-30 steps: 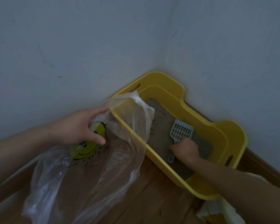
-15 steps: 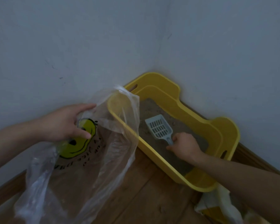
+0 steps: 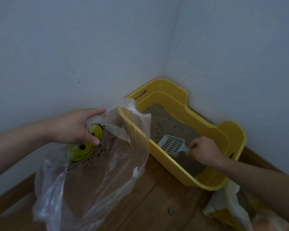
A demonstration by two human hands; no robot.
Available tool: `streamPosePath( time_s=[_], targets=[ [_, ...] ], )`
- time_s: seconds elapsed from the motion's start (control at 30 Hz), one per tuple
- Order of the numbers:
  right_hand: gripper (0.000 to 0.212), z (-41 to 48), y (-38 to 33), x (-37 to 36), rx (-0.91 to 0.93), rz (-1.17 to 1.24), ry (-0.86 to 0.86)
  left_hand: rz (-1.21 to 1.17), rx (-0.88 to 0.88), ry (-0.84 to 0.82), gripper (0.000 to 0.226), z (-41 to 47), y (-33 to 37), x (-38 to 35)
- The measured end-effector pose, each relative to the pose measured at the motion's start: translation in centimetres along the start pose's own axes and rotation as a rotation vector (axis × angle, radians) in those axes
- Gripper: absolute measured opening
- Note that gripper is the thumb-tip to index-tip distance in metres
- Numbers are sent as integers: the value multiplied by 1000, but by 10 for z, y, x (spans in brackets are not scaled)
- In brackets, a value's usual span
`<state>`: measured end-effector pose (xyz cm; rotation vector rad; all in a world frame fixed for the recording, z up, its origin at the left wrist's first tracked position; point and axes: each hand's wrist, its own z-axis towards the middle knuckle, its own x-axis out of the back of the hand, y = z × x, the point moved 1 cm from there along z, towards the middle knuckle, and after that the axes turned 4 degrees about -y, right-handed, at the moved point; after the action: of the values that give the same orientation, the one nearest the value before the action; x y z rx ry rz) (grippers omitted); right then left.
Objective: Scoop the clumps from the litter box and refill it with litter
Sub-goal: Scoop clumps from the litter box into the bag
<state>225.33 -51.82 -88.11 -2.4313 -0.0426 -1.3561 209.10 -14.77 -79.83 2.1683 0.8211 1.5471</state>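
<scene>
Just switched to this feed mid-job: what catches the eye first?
The bright yellow litter box in the room's corner stands out first; inside it the right hand holds a pale blue scoop. Left of it, the left hand holds up a clear plastic bag printed with a yellow smiley face.

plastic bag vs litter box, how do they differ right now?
The plastic bag is clear, limp, printed with a yellow smiley; the litter box is opaque yellow, rigid. The left hand holds the bag up; the box sits on the wooden floor. Shared: both are open and show yellow.
</scene>
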Motion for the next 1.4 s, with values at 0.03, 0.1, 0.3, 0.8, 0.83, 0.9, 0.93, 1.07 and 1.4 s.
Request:
streamPosePath(
  time_s=[0.03, 0.1, 0.3, 0.8, 0.83, 0.9, 0.93, 1.07, 1.4],
  targets=[
    [10, 0, 3, 3, -12, -15, -3, -37, -3, -9, 114, -1, 2, 1],
    [6, 1, 9, 5, -36, -58, 0, -40, 15, 1, 115, 0, -1, 4],
    [12, 17, 6, -4, -52, -100, 20, -90, 98, 42, 107, 9, -11, 13],
    [14, 93, -53, -52, 42, 176, 4, -358, 110, 46, 94, 22, -26, 9],
    [13, 97, -57, -54, 49, 195, 8, -353, 104, 62, 98, 22, -27, 8],
    [11, 104, -67, -57, 55, 225, 24, -326, 106, 72, 109, 20, -28, 5],
    [10, 107, -72, -59, 53, 238, 34, -325, 116, 66, 108, 18, -30, 3],
    [12, 114, -84, -66, 40, 289, 58, -350, 135, 92, 101, 14, -40, 2],
    [16, 92, -67, -52, 84, 327, 43, -362, 113, 116, 110, 15, -28, 2]
  ],
)
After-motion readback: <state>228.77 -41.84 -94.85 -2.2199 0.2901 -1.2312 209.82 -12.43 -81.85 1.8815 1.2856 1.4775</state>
